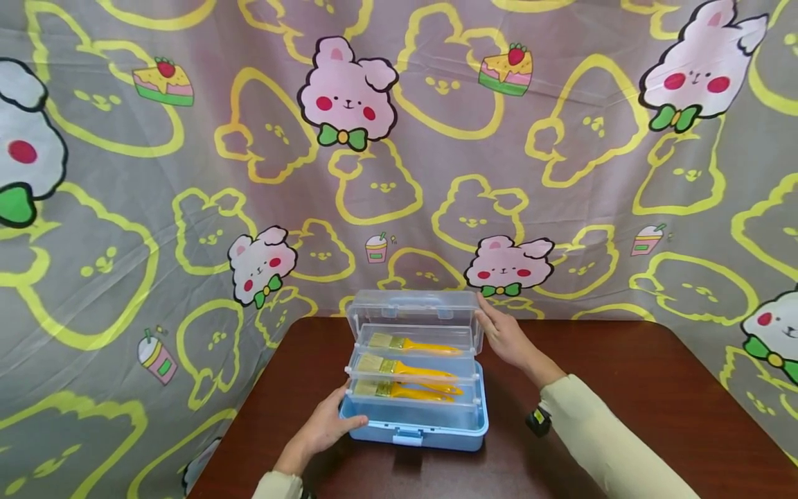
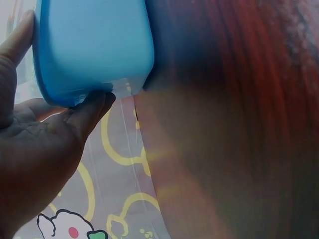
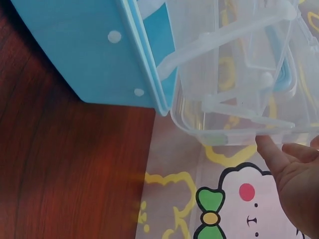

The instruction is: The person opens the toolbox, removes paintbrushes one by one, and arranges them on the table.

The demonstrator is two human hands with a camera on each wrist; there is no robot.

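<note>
1. Presently, my left hand (image 1: pixel 323 419) grips the left end of the pale-blue rectangular plastic box (image 1: pixel 445 439) on the red-brown table (image 1: pixel 623 388).
2. My right hand (image 1: pixel 508 341), fingers extended, touches the right edge of the upright clear plastic lid (image 1: pixel 416 303); it is the nearer hand, the lid leftward.
3. Long axis: left to right between my hands; pale-blue latch (image 1: pixel 408 438) facing me.
4. Yellow-handled brushes (image 1: pixel 427 372) lie along it, bristles leftward.

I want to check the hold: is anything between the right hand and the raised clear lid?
Nothing visible is: the fingers of the right hand touch the right side of the clear lid directly.
</note>
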